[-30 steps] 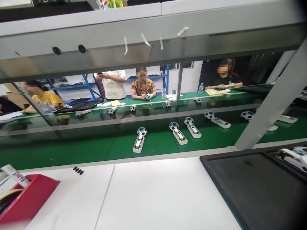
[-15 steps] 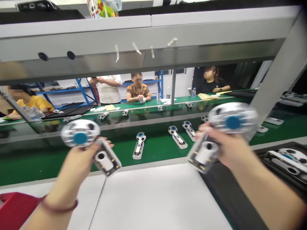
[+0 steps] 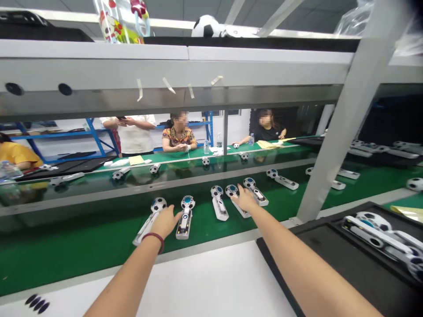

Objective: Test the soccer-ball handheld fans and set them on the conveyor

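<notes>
Both hands — left (image 3: 165, 221), right (image 3: 246, 200) — lie open across five fans (image 3: 186, 212) (green belt (image 3: 82, 246)).

Two hands reach over the near green belt (image 3: 82, 251): the left hand (image 3: 166, 221) and the right hand (image 3: 245, 200). Five handheld fans lie in a row on that belt near them: one (image 3: 147, 220) under the left hand, one (image 3: 185, 213) just beside it, one (image 3: 219, 204) in the middle, one (image 3: 235, 200) under the right hand, and one (image 3: 255, 190) past it. Four people show across the far belt (one only as a yellow sleeve at the left edge). Four paper strips (image 3: 168, 86) hang from the shelf rail.
</notes>
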The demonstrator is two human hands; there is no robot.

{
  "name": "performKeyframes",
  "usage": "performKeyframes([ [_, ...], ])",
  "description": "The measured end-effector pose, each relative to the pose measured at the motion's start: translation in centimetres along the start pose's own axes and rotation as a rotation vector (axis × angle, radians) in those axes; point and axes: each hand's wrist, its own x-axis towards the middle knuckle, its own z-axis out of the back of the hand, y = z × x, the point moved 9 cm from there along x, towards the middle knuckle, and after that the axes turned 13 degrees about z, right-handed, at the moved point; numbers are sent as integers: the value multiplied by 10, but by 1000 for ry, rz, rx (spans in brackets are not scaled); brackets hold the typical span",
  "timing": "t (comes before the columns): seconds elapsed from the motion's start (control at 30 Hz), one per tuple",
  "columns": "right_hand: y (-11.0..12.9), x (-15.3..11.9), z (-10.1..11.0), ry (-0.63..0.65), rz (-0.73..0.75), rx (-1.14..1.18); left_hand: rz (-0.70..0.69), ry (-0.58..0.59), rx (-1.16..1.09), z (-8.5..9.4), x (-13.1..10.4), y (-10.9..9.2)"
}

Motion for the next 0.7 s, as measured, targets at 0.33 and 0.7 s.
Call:
performKeyframes([
  [0.33, -9, -32, 2, 107, -91, 297, 195, 443, -586, -64, -44, -27],
  [0.7, 96, -157, -48, 365, -329, 1225, 327, 838, -1438, -39, -164, -31],
])
